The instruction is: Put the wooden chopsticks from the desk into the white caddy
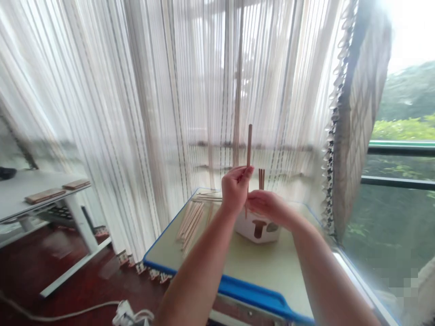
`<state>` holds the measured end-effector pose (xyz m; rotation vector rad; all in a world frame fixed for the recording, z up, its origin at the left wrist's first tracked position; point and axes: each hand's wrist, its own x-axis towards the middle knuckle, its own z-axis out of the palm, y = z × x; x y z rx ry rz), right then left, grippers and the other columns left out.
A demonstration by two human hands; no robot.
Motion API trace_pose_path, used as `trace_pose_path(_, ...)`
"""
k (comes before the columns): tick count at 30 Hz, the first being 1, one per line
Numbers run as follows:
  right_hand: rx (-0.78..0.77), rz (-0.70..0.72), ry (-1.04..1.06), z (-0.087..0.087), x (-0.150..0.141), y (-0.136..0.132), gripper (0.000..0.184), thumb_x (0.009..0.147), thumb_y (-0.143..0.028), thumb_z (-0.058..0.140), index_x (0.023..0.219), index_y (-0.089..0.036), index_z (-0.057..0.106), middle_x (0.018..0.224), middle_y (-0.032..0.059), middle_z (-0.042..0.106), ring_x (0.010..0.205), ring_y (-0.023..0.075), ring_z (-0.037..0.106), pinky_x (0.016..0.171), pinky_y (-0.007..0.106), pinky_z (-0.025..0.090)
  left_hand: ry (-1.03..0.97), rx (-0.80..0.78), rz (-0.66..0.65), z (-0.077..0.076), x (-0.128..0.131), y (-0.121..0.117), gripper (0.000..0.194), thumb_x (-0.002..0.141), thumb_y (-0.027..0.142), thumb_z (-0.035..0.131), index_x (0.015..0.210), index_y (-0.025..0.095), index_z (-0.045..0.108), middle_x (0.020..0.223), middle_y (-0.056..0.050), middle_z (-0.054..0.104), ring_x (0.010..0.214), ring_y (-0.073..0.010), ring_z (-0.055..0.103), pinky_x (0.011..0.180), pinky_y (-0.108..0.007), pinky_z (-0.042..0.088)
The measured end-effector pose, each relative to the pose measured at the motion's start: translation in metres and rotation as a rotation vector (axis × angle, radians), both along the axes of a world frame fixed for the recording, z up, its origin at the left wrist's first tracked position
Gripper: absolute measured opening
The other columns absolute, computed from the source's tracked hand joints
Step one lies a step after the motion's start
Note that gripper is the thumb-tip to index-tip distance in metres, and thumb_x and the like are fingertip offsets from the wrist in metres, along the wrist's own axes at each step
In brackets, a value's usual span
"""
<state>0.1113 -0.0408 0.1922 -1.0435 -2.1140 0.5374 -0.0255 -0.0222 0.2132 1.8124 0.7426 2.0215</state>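
Upright in my left hand (236, 188) are wooden chopsticks (249, 145), pinched between thumb and fingers; they look like a pair pressed together. My right hand (268, 206) has its fingers curled around their lower part, just below the left hand. Under the right hand stands a white angular holder (249, 231) with a brown shape on its front. Several chopsticks (261, 179) stand upright behind the right hand, apparently in that holder, whose top is hidden. More loose chopsticks (192, 222) lie in a spread pile to the left of my left forearm.
The pale tabletop (261, 267) has a blue rim and a blue front tray (251, 294). A sheer striped curtain (190, 90) hangs behind it. At left are a white desk (16, 185) with wooden blocks (45, 195) and, on the floor, a white power strip (125, 313).
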Motion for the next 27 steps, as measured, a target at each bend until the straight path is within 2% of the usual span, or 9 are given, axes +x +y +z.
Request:
trace_pose_path(3, -0.032, -0.021, -0.082, 0.034, 0.029, 0.01, 0.019, 0.083, -0.031, 0.049, 0.086, -0.016, 0.061, 0.078, 0.0052, 0.068, 0.066, 0.014, 0.062, 0.059, 0.024, 0.047, -0.003, 0.064, -0.054, 0.024, 0.018, 0.022, 0.028, 0.08, 0.042, 0.057, 0.087, 0.019, 0.071, 0.086, -0.005, 0.07, 0.081, -0.0146, 0.063, 0.073, -0.027, 0.049)
trace_pose_path(6, 0.04, -0.229, -0.212, 0.048, 0.051, 0.011, 0.017, 0.082, -0.027, 0.05, 0.082, -0.017, 0.063, 0.076, 0.0052, 0.067, 0.064, 0.0133, 0.06, 0.057, 0.023, 0.044, -0.064, 0.049, -0.1, 0.03, 0.031, 0.04, 0.028, 0.077, 0.042, 0.061, 0.092, 0.02, 0.07, 0.082, -0.004, 0.071, 0.075, -0.0146, 0.064, 0.069, -0.027, 0.051)
trace_pose_path(9, 0.041, -0.371, -0.315, 0.044, 0.058, 0.014, 0.018, 0.083, -0.025, 0.047, 0.077, -0.017, 0.063, 0.071, 0.0051, 0.066, 0.061, 0.0126, 0.058, 0.054, 0.022, 0.041, -0.038, -0.002, -0.171, 0.023, 0.039, 0.053, 0.029, 0.074, 0.042, 0.064, 0.089, 0.019, 0.069, 0.08, -0.005, 0.071, 0.074, -0.015, 0.065, 0.068, -0.027, 0.051)
trace_pose_path(12, 0.012, -0.414, -0.37, 0.037, 0.057, 0.022, 0.018, 0.082, -0.023, 0.047, 0.074, -0.017, 0.062, 0.072, 0.0058, 0.066, 0.06, 0.0121, 0.056, 0.053, 0.021, 0.039, 0.025, -0.083, -0.172, 0.015, 0.043, 0.063, 0.035, 0.071, 0.045, 0.067, 0.091, 0.016, 0.066, 0.081, -0.006, 0.07, 0.07, -0.0142, 0.064, 0.065, -0.026, 0.051)
trace_pose_path(16, -0.021, -0.423, -0.37, 0.034, 0.061, 0.03, 0.018, 0.081, -0.022, 0.046, 0.073, -0.017, 0.061, 0.073, 0.0049, 0.066, 0.062, 0.0116, 0.056, 0.055, 0.021, 0.039, 0.036, -0.138, 0.08, 0.014, 0.037, 0.071, 0.04, 0.068, 0.051, 0.066, 0.085, 0.015, 0.064, 0.075, -0.005, 0.067, 0.059, -0.0116, 0.059, 0.056, -0.024, 0.047)
trace_pose_path(18, -0.059, -0.418, -0.347, 0.033, 0.066, 0.031, 0.018, 0.082, -0.022, 0.045, 0.074, -0.017, 0.06, 0.072, 0.0044, 0.066, 0.062, 0.0114, 0.056, 0.057, 0.021, 0.039, 0.031, -0.17, 0.125, 0.014, 0.032, 0.074, 0.044, 0.069, 0.054, 0.064, 0.088, 0.015, 0.064, 0.077, -0.006, 0.067, 0.057, -0.0112, 0.058, 0.053, -0.023, 0.046)
trace_pose_path(19, -0.081, -0.406, -0.338, 0.032, 0.068, 0.031, 0.018, 0.082, -0.022, 0.045, 0.075, -0.017, 0.06, 0.072, 0.0044, 0.066, 0.062, 0.0114, 0.056, 0.056, 0.021, 0.039, 0.038, -0.195, 0.089, 0.014, 0.031, 0.076, 0.047, 0.069, 0.055, 0.064, 0.093, 0.014, 0.064, 0.081, -0.007, 0.068, 0.057, -0.0111, 0.058, 0.05, -0.023, 0.045)
trace_pose_path(23, -0.129, -0.313, -0.346, 0.027, 0.074, 0.032, 0.015, 0.08, -0.02, 0.046, 0.076, -0.017, 0.061, 0.071, 0.0041, 0.067, 0.061, 0.0119, 0.057, 0.054, 0.021, 0.04, 0.043, -0.258, -0.209, 0.011, 0.031, 0.081, 0.048, 0.07, 0.049, 0.065, 0.102, 0.013, 0.063, 0.086, -0.009, 0.069, 0.055, -0.0106, 0.059, 0.04, -0.018, 0.04)
trace_pose_path(27, -0.114, -0.27, -0.374, 0.023, 0.073, 0.035, 0.013, 0.077, -0.018, 0.051, 0.074, -0.017, 0.064, 0.069, 0.0037, 0.067, 0.06, 0.0126, 0.057, 0.054, 0.022, 0.041, -0.028, -0.236, -0.326, 0.012, 0.033, 0.081, 0.038, 0.067, 0.041, 0.071, 0.093, 0.014, 0.067, 0.076, -0.007, 0.069, 0.056, -0.0108, 0.061, 0.041, -0.018, 0.041)
